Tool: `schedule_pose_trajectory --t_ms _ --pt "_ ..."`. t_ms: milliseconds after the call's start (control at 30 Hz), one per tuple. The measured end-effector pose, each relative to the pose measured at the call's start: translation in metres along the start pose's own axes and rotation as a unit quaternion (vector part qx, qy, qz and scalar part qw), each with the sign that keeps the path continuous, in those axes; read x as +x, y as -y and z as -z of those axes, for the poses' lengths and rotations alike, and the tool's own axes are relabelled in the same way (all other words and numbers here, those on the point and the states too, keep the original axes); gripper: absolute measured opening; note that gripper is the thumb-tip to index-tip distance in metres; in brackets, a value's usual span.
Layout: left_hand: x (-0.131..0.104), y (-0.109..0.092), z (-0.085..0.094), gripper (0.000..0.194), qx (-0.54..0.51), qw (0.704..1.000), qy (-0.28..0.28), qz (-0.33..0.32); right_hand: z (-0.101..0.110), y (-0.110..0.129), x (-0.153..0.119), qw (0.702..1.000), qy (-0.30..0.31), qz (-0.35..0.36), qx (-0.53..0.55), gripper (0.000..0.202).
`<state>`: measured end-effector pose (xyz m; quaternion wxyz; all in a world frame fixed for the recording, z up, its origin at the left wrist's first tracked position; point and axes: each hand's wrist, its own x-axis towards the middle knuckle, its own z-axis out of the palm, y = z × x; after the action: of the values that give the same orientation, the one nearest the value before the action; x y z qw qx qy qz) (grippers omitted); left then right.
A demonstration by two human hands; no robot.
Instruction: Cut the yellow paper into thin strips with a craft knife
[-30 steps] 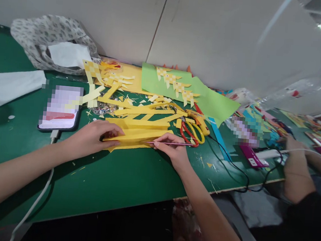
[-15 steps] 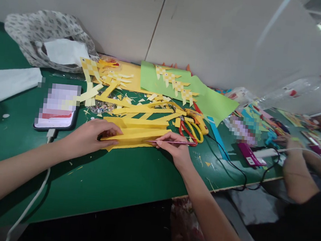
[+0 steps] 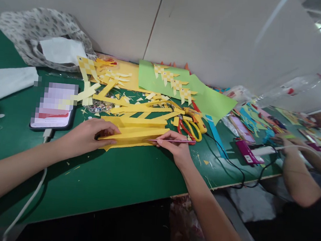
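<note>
A folded sheet of yellow paper lies on the green table in front of me. Its left end is pinched between the thumb and fingers of my left hand, where a small dark thing partly shows under the palm. My right hand grips a thin, dark pink, pen-like stick, its pointed tip touching the paper near the middle. Just behind the sheet are loose yellow paper strips. Red- and yellow-handled scissors lie beyond my right hand, beside a yellow glue gun.
A charging phone lies at left, before a patterned cloth bag. Woven paper fish rest on green paper at the wall. To the right are a purple power strip, black cable and another person's arm.
The view has shifted slightly, so everything sits a little further left. Both my hands keep their hold, and the stick's tip stays at the paper. The other person's arm has moved slightly.
</note>
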<state>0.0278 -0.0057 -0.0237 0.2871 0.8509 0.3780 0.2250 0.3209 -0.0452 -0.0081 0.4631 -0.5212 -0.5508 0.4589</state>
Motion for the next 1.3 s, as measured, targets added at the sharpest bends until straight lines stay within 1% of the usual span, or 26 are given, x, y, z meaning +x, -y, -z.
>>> schedule_pose_trajectory --t_ms 100,167,233,400,567,700,967,1133,1300 --pt "0.000 0.000 0.000 0.038 -0.002 1.000 0.000 0.003 0.009 -0.001 -0.001 1.000 -0.015 -0.010 -0.002 0.010" --pt "0.000 -0.001 0.000 0.039 0.000 1.000 0.000 0.004 0.010 0.000 -0.002 1.000 -0.021 -0.009 -0.001 0.012" --pt "0.001 -0.002 0.001 0.039 0.002 1.000 0.000 0.002 0.005 0.001 -0.003 1.000 -0.017 -0.004 0.005 0.013" --pt "0.001 -0.002 0.001 0.040 0.010 1.000 0.003 0.002 -0.012 0.005 -0.002 1.000 0.020 0.001 0.002 0.014" --pt "0.001 -0.002 0.001 0.039 0.009 1.000 0.003 0.004 -0.014 0.005 0.001 1.000 0.029 -0.005 -0.005 0.015" --pt "0.001 -0.003 0.001 0.039 0.005 1.000 0.008 0.010 -0.011 0.003 0.001 1.000 0.030 -0.002 0.003 0.013" --pt "0.000 -0.002 0.001 0.039 0.005 1.000 0.003 0.015 -0.001 0.002 0.001 1.000 0.006 -0.007 0.006 0.012" --pt "0.000 -0.003 0.001 0.039 0.002 1.000 0.006 0.018 0.008 0.001 0.003 1.000 -0.002 -0.004 0.007 0.013" --pt "0.000 -0.002 0.001 0.038 0.004 1.000 0.006 0.020 0.019 -0.005 0.003 1.000 -0.012 0.000 0.002 0.013"
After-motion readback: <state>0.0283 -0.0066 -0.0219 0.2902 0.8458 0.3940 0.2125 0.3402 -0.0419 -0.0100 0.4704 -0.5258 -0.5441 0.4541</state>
